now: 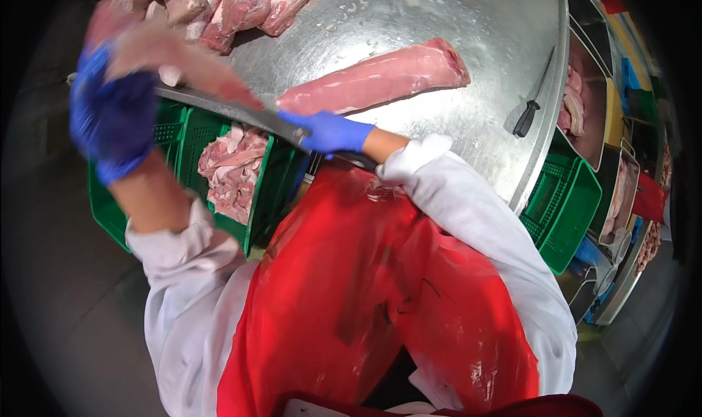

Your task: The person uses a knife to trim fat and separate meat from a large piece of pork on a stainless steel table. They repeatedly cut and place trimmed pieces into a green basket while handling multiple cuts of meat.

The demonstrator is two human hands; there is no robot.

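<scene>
In a blue glove, my left hand [113, 121] is raised at the left, smeared by motion, and closed around a piece of raw meat [172, 57]. The meat's narrow end reaches down and right toward a knife [358, 160]. My right hand [333, 133], also gloved in blue, is closed on this knife; its dark handle sticks out below the glove. The blade seems to point left along the table edge, partly blurred; whether it touches the meat I cannot tell. A long trimmed pork loin [376, 77] lies on the steel table [504, 33] just beyond my right hand.
Several large meat pieces [241, 4] lie at the table's far left. Below the near edge, a green crate [190, 143] contains meat trimmings [232, 170]. A second knife [532, 99] rests near the right edge. Another green crate [570, 205] and meat-filled trays stand beyond it.
</scene>
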